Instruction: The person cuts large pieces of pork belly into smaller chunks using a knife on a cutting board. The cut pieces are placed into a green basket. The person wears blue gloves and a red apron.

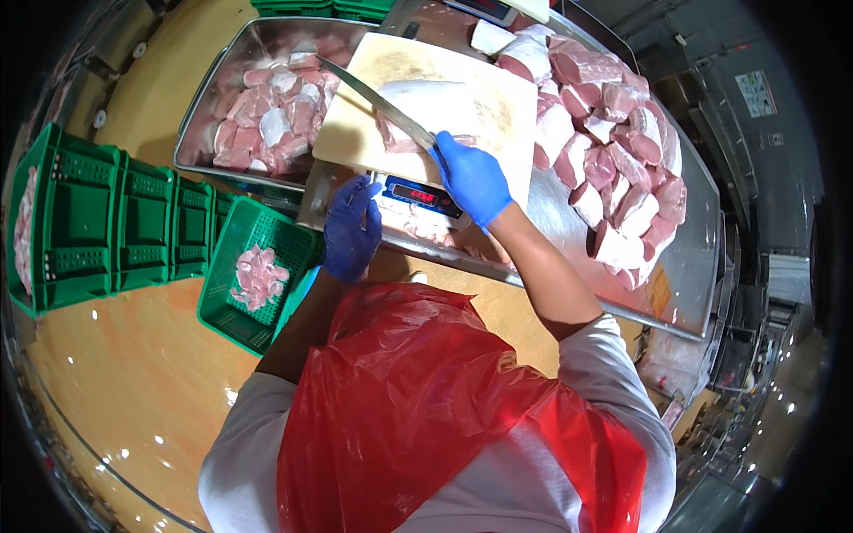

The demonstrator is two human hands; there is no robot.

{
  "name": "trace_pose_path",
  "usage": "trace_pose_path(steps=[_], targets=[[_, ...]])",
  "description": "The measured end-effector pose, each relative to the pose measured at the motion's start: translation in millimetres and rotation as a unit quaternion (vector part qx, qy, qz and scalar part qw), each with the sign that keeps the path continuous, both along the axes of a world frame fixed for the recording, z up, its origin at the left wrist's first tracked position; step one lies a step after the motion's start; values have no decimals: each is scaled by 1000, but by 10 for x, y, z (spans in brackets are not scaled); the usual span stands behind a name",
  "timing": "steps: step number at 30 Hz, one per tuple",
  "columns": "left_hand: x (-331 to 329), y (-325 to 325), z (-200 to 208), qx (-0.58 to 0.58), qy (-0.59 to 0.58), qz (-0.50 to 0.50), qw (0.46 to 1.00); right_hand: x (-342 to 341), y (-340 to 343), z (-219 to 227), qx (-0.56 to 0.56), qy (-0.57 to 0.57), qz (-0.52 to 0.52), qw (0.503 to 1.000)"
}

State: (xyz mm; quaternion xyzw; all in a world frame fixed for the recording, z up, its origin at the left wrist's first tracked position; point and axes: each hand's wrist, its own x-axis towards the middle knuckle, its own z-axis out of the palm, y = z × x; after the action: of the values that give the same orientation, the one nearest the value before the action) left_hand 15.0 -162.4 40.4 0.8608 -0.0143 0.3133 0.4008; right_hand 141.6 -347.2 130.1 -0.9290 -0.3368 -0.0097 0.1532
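My right hand (476,180), in a blue glove, is closed around the handle of a long knife (375,101). The blade points up and left, crossing the left end of a pale slab of meat (431,96). That slab lies on a white cutting board (348,142). Beside the board's near left corner is my gloved left hand (353,229). Its fingers are loosely bent and apart, with nothing visible in them. Between my hands sits a scale (419,195) with a lit red display, at the board's near edge.
A metal tub (197,133) of cut meat stands left of the board. Many thick meat pieces (613,147) are heaped on the steel table (569,253) at right. A green crate (218,293) with small trimmings and stacked green crates (84,222) stand at left.
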Motion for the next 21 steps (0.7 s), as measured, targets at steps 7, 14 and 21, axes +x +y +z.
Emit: trace_pose_path(steps=[7, 14, 21], targets=[[-2, 257, -29, -6, -6, 50, 999, 1, -551, -118, -67, 9, 60, 996], [246, 132, 49, -19, -37, 56, 998, -202, -1728, 471, -276, 41, 34, 960], [758, -350, 224, 78, -7, 39, 996, -439, -1127, 215, -85, -9, -34, 996]])
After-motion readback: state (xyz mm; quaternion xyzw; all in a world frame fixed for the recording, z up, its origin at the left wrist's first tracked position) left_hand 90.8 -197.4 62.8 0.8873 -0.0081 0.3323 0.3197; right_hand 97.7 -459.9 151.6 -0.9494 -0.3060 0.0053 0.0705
